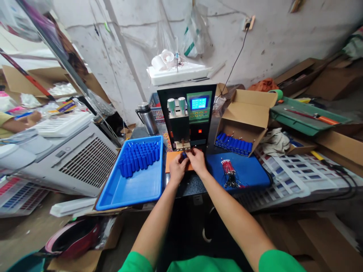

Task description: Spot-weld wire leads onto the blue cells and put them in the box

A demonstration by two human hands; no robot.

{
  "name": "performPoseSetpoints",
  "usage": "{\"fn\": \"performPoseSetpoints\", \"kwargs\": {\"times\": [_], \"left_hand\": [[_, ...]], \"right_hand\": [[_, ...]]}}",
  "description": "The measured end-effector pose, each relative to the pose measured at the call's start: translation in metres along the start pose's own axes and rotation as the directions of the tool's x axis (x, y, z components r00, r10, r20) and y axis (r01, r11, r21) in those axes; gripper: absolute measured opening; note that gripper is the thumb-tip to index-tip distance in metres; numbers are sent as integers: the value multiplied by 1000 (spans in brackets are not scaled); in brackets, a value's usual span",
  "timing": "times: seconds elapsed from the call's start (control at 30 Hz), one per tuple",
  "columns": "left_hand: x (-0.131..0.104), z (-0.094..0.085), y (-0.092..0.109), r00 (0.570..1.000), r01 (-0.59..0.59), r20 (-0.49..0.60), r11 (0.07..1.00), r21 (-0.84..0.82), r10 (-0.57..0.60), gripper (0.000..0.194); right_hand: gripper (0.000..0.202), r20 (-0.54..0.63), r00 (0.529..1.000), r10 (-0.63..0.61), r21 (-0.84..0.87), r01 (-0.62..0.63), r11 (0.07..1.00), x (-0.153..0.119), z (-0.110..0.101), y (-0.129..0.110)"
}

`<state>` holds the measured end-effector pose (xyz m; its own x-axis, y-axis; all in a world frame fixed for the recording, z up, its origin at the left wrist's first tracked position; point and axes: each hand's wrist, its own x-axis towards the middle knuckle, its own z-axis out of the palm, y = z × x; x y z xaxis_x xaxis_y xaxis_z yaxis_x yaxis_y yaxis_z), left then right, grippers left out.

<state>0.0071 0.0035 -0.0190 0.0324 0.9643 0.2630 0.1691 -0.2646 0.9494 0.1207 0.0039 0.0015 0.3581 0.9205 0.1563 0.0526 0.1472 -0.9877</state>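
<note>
In front of a black spot welding machine with a lit screen, both hands meet under its electrode tips. My left hand has its fingers closed around a blue battery cell, mostly covered by the fingers. My right hand pinches close to the same spot, just under the electrodes; what sits between its fingertips is too small to make out. An orange board lies beneath the hands. Left of them, a blue tray bears many upright blue cells. Red and black wire leads lie on a blue mat at right.
An open cardboard box with blue cells stands behind the mat. A steel thermos is left of the machine, and white foam rests on top. A grey air cooler stands far left, near another person's arm.
</note>
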Motion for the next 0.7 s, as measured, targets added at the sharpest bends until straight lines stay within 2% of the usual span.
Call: {"fn": "performPoseSetpoints", "kwargs": {"times": [0.43,0.7], "left_hand": [[-1,1,5,999,-47,6,996,78,47,29],[-1,2,5,1000,-7,-15,999,46,7,27]], "right_hand": [[19,-3,1000,-13,-73,13,997,0,1,0],[19,-6,1000,-10,-67,10,998,0,1,-1]]}}
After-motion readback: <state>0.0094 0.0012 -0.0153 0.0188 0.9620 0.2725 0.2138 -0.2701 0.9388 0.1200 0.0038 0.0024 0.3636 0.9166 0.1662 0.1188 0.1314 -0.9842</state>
